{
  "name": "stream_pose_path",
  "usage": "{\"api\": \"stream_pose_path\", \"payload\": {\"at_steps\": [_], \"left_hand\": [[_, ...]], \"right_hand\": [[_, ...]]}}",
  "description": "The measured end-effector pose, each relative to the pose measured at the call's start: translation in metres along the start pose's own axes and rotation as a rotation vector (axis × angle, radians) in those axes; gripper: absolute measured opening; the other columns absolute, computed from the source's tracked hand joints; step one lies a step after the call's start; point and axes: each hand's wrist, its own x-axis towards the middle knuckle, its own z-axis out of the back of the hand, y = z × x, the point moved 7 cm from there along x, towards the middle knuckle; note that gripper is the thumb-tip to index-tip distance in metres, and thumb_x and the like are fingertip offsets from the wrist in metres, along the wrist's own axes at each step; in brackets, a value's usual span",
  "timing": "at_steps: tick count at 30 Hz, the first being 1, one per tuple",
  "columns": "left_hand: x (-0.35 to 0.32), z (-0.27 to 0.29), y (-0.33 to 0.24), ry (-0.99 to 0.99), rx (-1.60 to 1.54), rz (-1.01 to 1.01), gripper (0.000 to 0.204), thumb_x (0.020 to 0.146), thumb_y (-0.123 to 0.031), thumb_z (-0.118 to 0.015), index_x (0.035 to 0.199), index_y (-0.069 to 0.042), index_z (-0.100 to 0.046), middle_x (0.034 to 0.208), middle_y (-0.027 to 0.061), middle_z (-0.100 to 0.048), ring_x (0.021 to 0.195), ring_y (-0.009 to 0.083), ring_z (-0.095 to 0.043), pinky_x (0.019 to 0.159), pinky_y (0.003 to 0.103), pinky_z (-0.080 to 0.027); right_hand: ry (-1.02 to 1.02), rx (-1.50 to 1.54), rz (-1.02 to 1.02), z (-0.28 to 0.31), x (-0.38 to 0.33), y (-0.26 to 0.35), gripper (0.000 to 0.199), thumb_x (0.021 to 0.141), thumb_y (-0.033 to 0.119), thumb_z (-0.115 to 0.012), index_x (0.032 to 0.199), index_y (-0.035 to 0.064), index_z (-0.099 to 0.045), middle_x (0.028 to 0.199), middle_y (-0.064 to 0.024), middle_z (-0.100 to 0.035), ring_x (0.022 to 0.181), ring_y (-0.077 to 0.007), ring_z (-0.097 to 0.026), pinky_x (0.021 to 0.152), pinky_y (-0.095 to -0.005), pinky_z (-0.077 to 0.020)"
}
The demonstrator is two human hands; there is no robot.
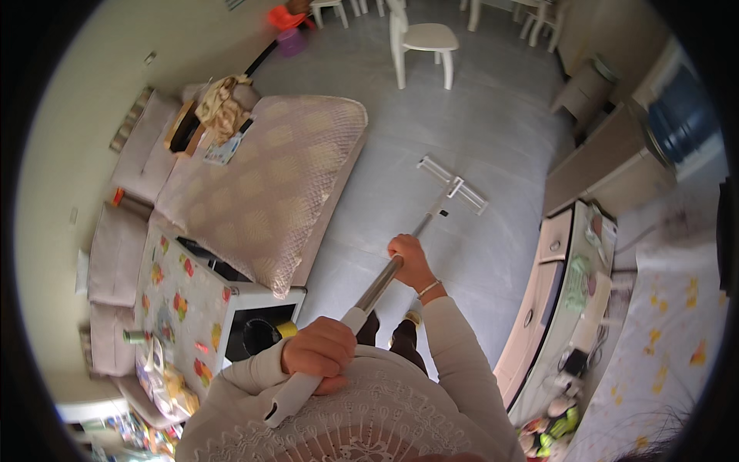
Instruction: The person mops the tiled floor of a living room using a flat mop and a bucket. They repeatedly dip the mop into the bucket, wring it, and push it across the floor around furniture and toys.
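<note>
Clearly, both hands are on the mop

From my remote seat I see a white mop (377, 286) slanting away from the person's body, over the middle of the grey floor (493, 269). Its bar-shaped mop head (456, 185) is down at the floor, between the right edge of the quilted sofa (285, 154) and the far left corner of the drawer cabinet (539, 285); how firmly it presses, I cannot tell. The left hand (319, 353) is wrapped around the white handle (294, 396) near its upper end, close to the body. Further down, the right hand (409, 258) grasps the metal pole (422, 225).

Left of the hands, I make out a table (160, 304) with a fruit-patterned cover, and a green jar (135, 336) by its left edge. A tan cloth (219, 112) lies heaped toward the sofa's far left corner. At the floor's far edge stands a white chair (431, 37); beyond the cabinet's far end I spot a blue water bottle (681, 115).
</note>
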Motion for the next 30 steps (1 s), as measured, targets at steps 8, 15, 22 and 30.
{"api": "stream_pose_path", "payload": {"at_steps": [8, 15, 22, 30], "left_hand": [[0.100, 0.021, 0.119, -0.031, 0.025, -0.058, 0.028, 0.075, 0.000, -0.070, 0.067, -0.006, -0.043, 0.056, 0.0073, -0.052, 0.048, 0.0239, -0.054, 0.046, 0.034, -0.045], [0.212, 0.079, 0.255, -0.085, -0.011, -0.186, 0.027, 0.076, -0.001, -0.069, 0.066, -0.006, -0.043, 0.055, 0.0074, -0.051, 0.045, 0.0221, -0.052, 0.043, 0.032, -0.044], [0.334, 0.129, 0.370, -0.039, -0.015, -0.202, 0.027, 0.080, -0.001, -0.067, 0.069, -0.005, -0.043, 0.054, 0.0063, -0.051, 0.042, 0.0198, -0.050, 0.039, 0.030, -0.043], [0.446, 0.187, 0.489, -0.116, 0.062, -0.104, 0.028, 0.076, 0.004, -0.063, 0.069, -0.007, -0.039, 0.055, 0.0072, -0.052, 0.042, 0.0206, -0.050, 0.040, 0.032, -0.044]], "right_hand": [[0.014, 0.019, 0.027, 0.086, 0.086, -0.100, 0.015, 0.064, 0.006, -0.062, 0.067, 0.0088, -0.047, 0.065, -0.0080, -0.049, 0.066, -0.0304, -0.049, 0.061, -0.0385, -0.0390], [0.092, -0.012, -0.022, 0.173, 0.205, -0.219, 0.015, 0.063, -0.003, -0.053, 0.069, 0.0079, -0.045, 0.065, -0.0079, -0.046, 0.066, -0.0295, -0.045, 0.063, -0.0370, -0.0372], [0.116, 0.021, -0.086, 0.249, 0.314, -0.319, 0.017, 0.062, -0.007, -0.048, 0.072, 0.0074, -0.045, 0.068, -0.0069, -0.047, 0.069, -0.0295, -0.044, 0.068, -0.0362, -0.0376], [0.180, -0.003, -0.052, 0.321, 0.439, -0.428, 0.015, 0.064, -0.001, -0.058, 0.067, 0.0095, -0.048, 0.065, -0.0077, -0.051, 0.066, -0.0305, -0.049, 0.060, -0.0393, -0.0392]]}}
